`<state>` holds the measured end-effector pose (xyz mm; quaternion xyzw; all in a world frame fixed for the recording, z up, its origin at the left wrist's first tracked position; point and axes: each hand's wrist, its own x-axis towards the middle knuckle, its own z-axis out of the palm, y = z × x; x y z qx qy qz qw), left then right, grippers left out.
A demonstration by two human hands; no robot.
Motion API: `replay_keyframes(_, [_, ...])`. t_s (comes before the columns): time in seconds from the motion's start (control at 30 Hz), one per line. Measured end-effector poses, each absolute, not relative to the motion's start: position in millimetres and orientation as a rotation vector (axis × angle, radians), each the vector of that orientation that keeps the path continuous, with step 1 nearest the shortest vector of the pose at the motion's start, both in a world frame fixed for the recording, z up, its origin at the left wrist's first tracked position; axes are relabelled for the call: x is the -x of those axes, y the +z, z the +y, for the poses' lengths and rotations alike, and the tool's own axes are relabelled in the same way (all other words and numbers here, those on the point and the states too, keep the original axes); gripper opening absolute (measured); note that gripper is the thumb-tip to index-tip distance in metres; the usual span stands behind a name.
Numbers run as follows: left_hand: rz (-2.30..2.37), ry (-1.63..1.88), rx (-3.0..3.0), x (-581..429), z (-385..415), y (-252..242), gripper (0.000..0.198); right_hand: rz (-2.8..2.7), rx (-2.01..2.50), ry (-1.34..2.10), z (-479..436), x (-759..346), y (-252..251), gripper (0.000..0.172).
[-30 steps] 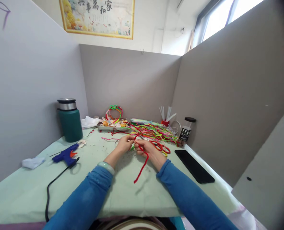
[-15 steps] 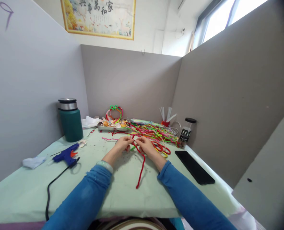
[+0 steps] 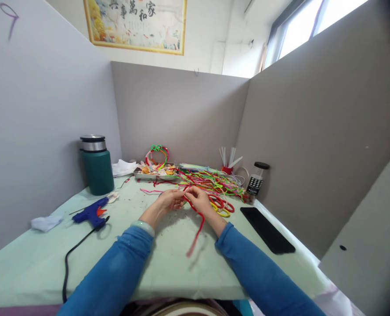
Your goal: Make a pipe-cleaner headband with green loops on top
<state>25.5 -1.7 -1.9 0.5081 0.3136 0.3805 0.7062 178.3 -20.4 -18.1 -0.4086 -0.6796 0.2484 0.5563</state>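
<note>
Both hands meet above the middle of the table, fingertips pinched together. My left hand (image 3: pixel 171 200) is closed on the red cord near its upper end, palm turned partly up. Close beside it, my right hand (image 3: pixel 198 199) pinches the same red cord (image 3: pixel 200 226), whose free end hangs down toward me, slightly blurred. A bit of green shows between the hands; what it belongs to is hidden. Behind the hands lies a pile of colourful cords (image 3: pixel 214 181), with red loops (image 3: pixel 226 203) and a yellow loop (image 3: pixel 223 213) right of my right hand.
A green bottle (image 3: pixel 98 169) and a blue glue gun (image 3: pixel 92 214) with a black cable are at left. A metal tray (image 3: pixel 155 176) holds small pieces and a ring. At right are a black phone (image 3: pixel 267 230), a lidded jar (image 3: pixel 256 184) and a red holder (image 3: pixel 227 169) with clear sticks.
The hanging end of the red cord has swung and curved to the right. My left hand has turned slightly, its lower fingers now showing more, and the fingertips have shifted a little right.
</note>
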Motion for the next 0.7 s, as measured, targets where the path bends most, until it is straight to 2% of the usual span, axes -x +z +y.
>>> replay_keyframes(0.33, [0.685,0.842,-1.041,-25.3,-4.1,-0.7,0.012,-1.689,0.96,0.722,-23.6,-179.2,-16.0,0.013])
replay_keyframes(0.53, [0.627,0.82,-1.004,-23.6,-1.7,-2.6,0.013,-1.652,0.979,0.624,-22.0,-179.8,-16.3,0.012])
replay_keyframes(0.7, [0.612,0.772,-0.935,-23.8,0.1,-4.1,0.01,-1.627,0.962,0.699,-22.7,-180.2,-15.5,0.01])
